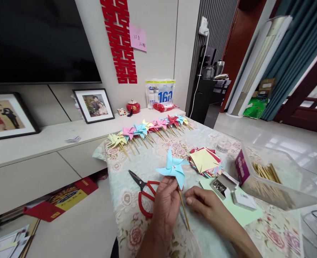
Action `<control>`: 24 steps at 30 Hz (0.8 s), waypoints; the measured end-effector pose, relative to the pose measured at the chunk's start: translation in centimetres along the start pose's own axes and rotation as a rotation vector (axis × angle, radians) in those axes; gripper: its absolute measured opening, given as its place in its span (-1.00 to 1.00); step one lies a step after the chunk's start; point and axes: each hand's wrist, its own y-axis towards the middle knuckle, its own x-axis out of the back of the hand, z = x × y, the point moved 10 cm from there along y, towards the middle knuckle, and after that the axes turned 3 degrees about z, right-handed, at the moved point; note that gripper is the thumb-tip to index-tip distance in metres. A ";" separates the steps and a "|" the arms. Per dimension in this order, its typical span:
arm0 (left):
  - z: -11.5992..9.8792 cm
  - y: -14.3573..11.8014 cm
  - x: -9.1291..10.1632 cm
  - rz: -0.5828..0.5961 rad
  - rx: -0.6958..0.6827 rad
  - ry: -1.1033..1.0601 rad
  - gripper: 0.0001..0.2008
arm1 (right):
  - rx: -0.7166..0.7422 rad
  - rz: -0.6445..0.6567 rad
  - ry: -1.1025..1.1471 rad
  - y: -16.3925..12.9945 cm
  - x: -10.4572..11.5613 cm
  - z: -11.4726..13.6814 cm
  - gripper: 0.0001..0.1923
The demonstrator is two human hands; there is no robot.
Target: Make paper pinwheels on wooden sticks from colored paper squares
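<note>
My left hand [167, 200] grips a light blue paper pinwheel [171, 167] just below its blades, at the top of its thin wooden stick [184, 211]. A small pin head shows at the pinwheel's centre. Close by on the right, my right hand [201, 202] lies low over the tablecloth with its fingers curled in; whatever they may hold is hidden. It is apart from the stick. Left of my left hand, scissors with red handles [144, 190] lie with their blades pointing away. A small open box of metal pins [221, 188] stands beyond my right hand.
Finished pinwheels [141, 130] in several colours line the table's far edge. Cut paper squares [205, 160] are stacked at right, near a clear round container [223, 145]. A plastic bin [271, 190] holds wooden sticks. A small white box [243, 200] rests on green paper [251, 216].
</note>
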 end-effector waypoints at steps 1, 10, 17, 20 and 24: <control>-0.1 0.1 0.2 -0.010 -0.002 -0.010 -0.67 | -0.015 0.052 0.003 0.0 -0.8 -0.1 -0.76; -0.2 0.5 1.2 -0.069 -0.009 -0.106 -0.62 | -0.074 0.142 0.073 -0.1 -3.0 -1.0 -0.83; -0.6 0.7 1.2 -0.051 -0.038 -0.123 -0.62 | -0.102 0.156 0.033 0.1 -3.4 -2.1 -0.80; -0.9 0.8 0.9 -0.043 -0.051 -0.121 -0.66 | -0.112 0.155 -0.014 0.3 -3.6 -2.9 -0.77; -1.2 0.9 0.9 -0.042 -0.068 -0.126 -0.71 | -0.104 0.134 -0.009 0.4 -3.6 -3.1 -0.73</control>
